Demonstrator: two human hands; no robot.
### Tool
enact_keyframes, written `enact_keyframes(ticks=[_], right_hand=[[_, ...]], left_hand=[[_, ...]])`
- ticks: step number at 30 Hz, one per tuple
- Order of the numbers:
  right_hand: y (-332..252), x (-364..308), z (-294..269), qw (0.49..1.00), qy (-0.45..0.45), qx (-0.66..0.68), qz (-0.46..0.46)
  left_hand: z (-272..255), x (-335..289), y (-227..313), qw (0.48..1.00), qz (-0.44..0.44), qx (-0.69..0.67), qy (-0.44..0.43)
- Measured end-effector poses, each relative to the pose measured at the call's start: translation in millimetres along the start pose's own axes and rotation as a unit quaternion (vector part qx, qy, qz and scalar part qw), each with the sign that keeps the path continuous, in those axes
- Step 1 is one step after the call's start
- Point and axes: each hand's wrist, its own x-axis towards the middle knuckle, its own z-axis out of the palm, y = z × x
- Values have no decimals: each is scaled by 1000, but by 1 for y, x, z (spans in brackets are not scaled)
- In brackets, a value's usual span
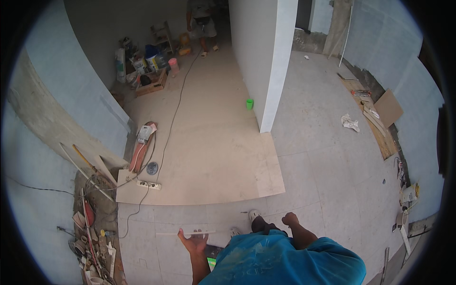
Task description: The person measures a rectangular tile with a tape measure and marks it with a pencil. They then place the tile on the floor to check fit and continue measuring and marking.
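Observation:
A thin, straight, pale strip (166,233) lies level across my left hand (193,243), held between the thumb and the raised fingers. What the strip is made of I cannot make out. My right hand (290,219) hangs to the right in front of my blue shirt, its fingers curled into a fist with nothing showing in it. Below the hands are grey floor tiles (223,213) and my shoes (254,214). Partly hidden beside my left forearm is a dark object with a bright green part (211,261).
Ahead lies a tan floor covering (213,166) with a power strip (148,184), cables and a reddish-brown long object (140,152). A green cup (250,104) stands by the partition wall (275,71). Tools and scraps line both sides. Another person (203,23) stands at the back.

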Motion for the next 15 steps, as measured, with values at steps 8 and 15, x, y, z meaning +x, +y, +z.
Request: enact_keyframes(ticks=[8, 15], right_hand=[[0, 5, 3, 1000, -3, -11, -11], [-1, 0, 2, 999, 8, -7, -45]], left_hand=[[5, -1, 1, 1000, 8, 24, -6], [7, -4, 3, 999, 17, 39, -10]])
